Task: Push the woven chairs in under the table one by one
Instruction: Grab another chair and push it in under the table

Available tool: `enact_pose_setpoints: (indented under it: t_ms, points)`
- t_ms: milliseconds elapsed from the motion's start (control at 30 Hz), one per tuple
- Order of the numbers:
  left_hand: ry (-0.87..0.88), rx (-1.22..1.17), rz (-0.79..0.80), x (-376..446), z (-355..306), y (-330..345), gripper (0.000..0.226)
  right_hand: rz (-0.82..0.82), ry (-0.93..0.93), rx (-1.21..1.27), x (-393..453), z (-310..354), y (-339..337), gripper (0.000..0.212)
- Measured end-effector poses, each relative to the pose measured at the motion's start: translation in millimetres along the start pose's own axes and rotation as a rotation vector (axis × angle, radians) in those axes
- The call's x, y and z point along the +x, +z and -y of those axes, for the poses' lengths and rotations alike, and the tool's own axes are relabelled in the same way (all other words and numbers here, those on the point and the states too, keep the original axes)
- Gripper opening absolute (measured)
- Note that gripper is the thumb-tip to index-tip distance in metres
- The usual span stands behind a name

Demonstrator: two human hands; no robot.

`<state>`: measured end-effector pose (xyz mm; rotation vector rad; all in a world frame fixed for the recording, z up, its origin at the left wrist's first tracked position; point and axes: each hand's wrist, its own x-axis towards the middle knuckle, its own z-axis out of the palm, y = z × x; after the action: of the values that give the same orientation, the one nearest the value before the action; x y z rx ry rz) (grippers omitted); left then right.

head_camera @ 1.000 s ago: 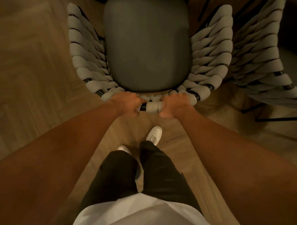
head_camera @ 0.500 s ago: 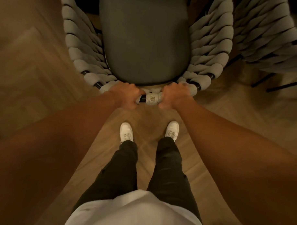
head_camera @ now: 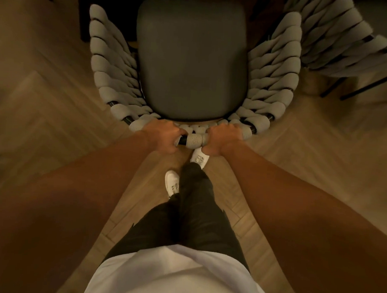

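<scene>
A woven chair (head_camera: 276, 68) with thick grey rope sides and a dark grey seat cushion (head_camera: 191, 58) stands right in front of me, seen from above. My left hand (head_camera: 162, 135) and my right hand (head_camera: 223, 137) both grip the top rail of its backrest, a short way apart, with a rope-wrapped piece of rail between them. The dark table (head_camera: 105, 3) shows only as a shadowy mass beyond the chair's front. The chair's legs are hidden under the seat.
A second woven chair (head_camera: 349, 44) stands at the upper right, close beside the first, its thin black legs (head_camera: 361, 86) on the floor. Wooden herringbone flooring (head_camera: 47, 97) lies on both sides. My white shoes (head_camera: 172, 184) are just behind the chair.
I have stepped forward, one foot now ahead of the other. The chair has moved with my hands, and both hands keep the same grip on the backrest rail.
</scene>
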<state>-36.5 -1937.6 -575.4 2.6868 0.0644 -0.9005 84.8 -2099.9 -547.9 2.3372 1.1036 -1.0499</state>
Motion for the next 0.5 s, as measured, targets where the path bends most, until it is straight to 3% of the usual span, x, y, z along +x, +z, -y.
enact_pose_setpoints:
  t_ms: [167, 333, 500]
  points:
    - [-0.029, 0.033, -0.032, 22, 35, -34, 0.047, -0.027, 0.001, 0.034, 31, 4, -40, 0.040]
    - [-0.016, -0.007, 0.025, 39, 35, -50, 0.041, 0.029, 0.015, 0.000, 50, -12, -49, 0.058]
    - [-0.035, -0.030, 0.021, 39, 35, -49, 0.048, 0.067, 0.002, -0.049, 57, -12, -48, 0.058]
